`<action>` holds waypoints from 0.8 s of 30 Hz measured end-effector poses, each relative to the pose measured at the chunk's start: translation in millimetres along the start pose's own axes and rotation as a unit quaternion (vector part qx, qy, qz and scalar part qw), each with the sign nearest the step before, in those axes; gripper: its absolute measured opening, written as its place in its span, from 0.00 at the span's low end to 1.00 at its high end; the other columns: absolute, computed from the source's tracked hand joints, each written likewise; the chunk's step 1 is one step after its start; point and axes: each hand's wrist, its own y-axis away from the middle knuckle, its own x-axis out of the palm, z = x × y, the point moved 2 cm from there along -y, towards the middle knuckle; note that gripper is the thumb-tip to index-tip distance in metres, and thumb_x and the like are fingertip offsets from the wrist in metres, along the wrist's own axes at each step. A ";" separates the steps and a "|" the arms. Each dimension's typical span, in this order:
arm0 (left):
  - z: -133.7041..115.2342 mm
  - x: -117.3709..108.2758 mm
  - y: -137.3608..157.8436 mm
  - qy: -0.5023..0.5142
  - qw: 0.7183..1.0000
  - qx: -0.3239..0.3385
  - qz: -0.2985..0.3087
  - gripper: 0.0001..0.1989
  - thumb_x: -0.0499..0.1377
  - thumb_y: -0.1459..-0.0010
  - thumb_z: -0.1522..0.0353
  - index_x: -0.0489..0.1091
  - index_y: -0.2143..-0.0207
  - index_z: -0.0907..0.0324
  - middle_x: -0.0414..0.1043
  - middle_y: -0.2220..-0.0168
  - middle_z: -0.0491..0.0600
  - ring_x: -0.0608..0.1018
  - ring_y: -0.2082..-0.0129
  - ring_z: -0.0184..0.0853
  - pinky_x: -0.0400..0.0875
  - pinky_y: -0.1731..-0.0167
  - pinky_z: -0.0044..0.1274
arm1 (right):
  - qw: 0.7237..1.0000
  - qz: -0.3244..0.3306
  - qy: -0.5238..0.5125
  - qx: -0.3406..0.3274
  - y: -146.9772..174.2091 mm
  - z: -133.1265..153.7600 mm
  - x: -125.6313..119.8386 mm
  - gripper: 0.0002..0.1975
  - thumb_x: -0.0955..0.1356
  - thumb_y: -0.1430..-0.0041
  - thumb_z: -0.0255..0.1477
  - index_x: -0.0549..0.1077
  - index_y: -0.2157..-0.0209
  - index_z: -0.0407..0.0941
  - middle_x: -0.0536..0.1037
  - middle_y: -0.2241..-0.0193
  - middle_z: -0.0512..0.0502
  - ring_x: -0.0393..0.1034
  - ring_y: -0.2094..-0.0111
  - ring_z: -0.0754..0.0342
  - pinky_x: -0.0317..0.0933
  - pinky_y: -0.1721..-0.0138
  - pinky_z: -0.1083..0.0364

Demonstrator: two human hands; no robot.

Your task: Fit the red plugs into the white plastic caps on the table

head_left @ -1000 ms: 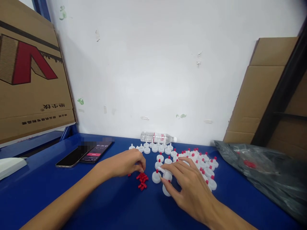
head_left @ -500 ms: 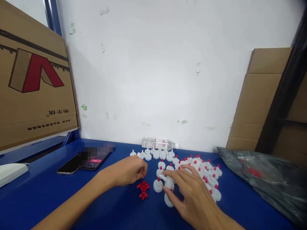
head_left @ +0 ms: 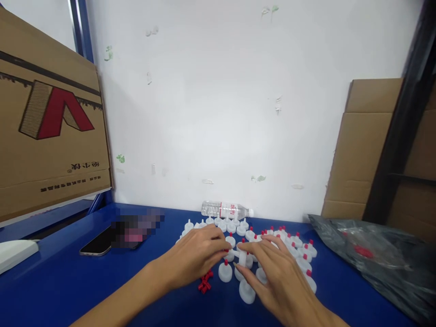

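Observation:
My right hand (head_left: 272,270) holds a white plastic nozzle cap (head_left: 242,258) on its side between thumb and fingers, its spout toward the left. Close to that spout, my left hand (head_left: 200,252) is closed in a pinch around a small red tip cap (head_left: 226,250), partly covered by the fingers. Below the left hand lies a small pile of red tip caps (head_left: 205,282). Several white nozzle caps with red tips (head_left: 225,272) stand around and beyond my right hand. Behind the left hand are several white nozzle caps without red tips (head_left: 241,229).
A clear plastic bottle (head_left: 227,210) lies along the wall. Phones (head_left: 98,240) are at the left of the blue table (head_left: 163,306). A grey plastic bag (head_left: 384,259) covers the right side. Cardboard boxes (head_left: 61,159) stand at the left.
My left hand has moved right, from above the red pile to the held nozzle cap's spout, with the red tip cap. My right hand keeps its hold. The view has tilted slightly upward.

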 end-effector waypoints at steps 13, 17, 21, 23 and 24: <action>-2.2 6.9 1.4 0.015 1.000 0.007 -0.003 0.10 0.51 0.28 0.70 0.73 0.57 0.58 0.72 0.60 0.50 0.74 0.62 0.34 0.66 0.64 0.23 | 0.998 -0.023 -0.007 -0.056 -5.9 6.2 -8.9 0.10 0.67 0.33 0.27 0.70 0.50 0.46 0.82 0.62 0.47 0.77 0.63 0.50 0.67 0.51 0.45; -5.9 8.1 2.8 0.014 1.000 0.002 0.006 0.11 0.50 0.29 0.72 0.70 0.62 0.59 0.70 0.63 0.49 0.73 0.65 0.33 0.64 0.66 0.23 | 0.996 -0.042 -0.014 -0.072 -4.9 6.7 -10.1 0.12 0.68 0.34 0.27 0.71 0.50 0.45 0.82 0.64 0.48 0.77 0.65 0.50 0.69 0.54 0.48; -10.4 7.7 4.3 0.061 0.997 -0.019 0.032 0.10 0.51 0.29 0.71 0.68 0.65 0.58 0.70 0.65 0.46 0.72 0.67 0.32 0.64 0.66 0.22 | 0.995 -0.051 -0.022 -0.082 -4.5 6.5 -12.2 0.11 0.67 0.33 0.29 0.71 0.49 0.45 0.82 0.64 0.49 0.78 0.65 0.51 0.69 0.55 0.49; -13.2 5.4 4.3 0.093 0.995 -0.025 0.037 0.10 0.51 0.29 0.71 0.68 0.65 0.58 0.70 0.65 0.45 0.72 0.66 0.32 0.64 0.64 0.21 | 0.994 -0.061 -0.022 -0.087 -4.4 6.8 -13.3 0.11 0.66 0.32 0.30 0.70 0.49 0.46 0.83 0.64 0.48 0.78 0.66 0.52 0.69 0.55 0.49; -14.6 4.0 4.1 0.106 0.993 -0.028 0.035 0.11 0.51 0.29 0.71 0.68 0.65 0.58 0.71 0.66 0.45 0.72 0.66 0.31 0.64 0.64 0.21 | 0.994 -0.064 -0.020 -0.091 -4.2 6.9 -13.6 0.12 0.66 0.32 0.31 0.70 0.49 0.45 0.83 0.64 0.48 0.77 0.66 0.52 0.69 0.55 0.49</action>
